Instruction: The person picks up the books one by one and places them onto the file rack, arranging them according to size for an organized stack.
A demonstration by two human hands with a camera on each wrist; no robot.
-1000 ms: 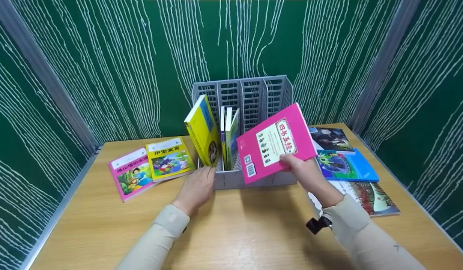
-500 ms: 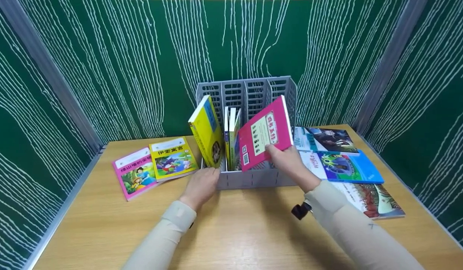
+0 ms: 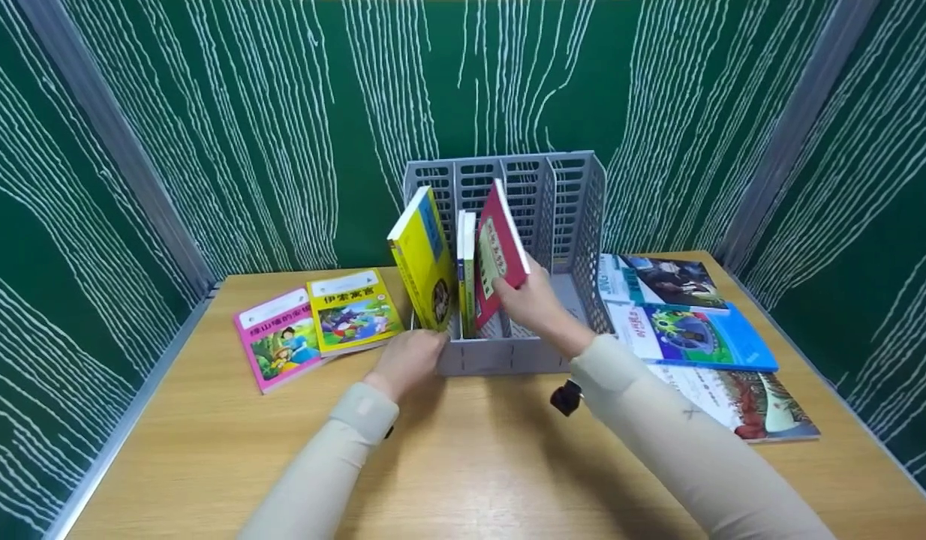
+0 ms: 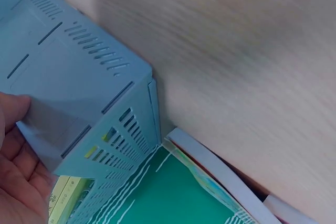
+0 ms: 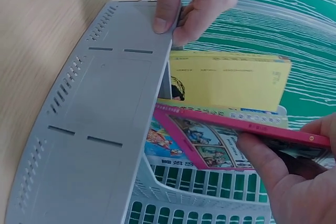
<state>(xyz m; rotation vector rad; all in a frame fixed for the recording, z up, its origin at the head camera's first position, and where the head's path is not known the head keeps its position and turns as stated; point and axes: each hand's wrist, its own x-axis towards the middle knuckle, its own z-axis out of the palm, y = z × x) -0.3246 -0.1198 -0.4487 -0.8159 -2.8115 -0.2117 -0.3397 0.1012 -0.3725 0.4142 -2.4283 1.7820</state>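
A grey book rack (image 3: 478,358) with several upright compartments stands on the table. My left hand (image 3: 409,361) grips its front left edge; in the left wrist view the thumb lies on the front panel (image 4: 63,98) and the fingers curl behind it. My right hand (image 3: 536,301) pinches a pink book (image 3: 500,255), thumb on one cover and fingers on the other. That book stands steeply tilted, its lower end inside the rack, right of two thin books (image 3: 467,277). A thick yellow book (image 3: 425,262) leans in the leftmost compartment.
Left of the rack lie a pink picture book (image 3: 279,345) and a yellow picture book (image 3: 354,315), overlapping. On the right, a dark-covered book (image 3: 669,281), a blue book (image 3: 703,337) and a red-and-white book (image 3: 748,401) lie flat. Green patterned walls surround the wooden table (image 3: 463,457).
My right hand has moved left with the pink book, turning it from facing me to nearly edge-on and lowering it into the rack. The left hand keeps its grip on the rack's edge.
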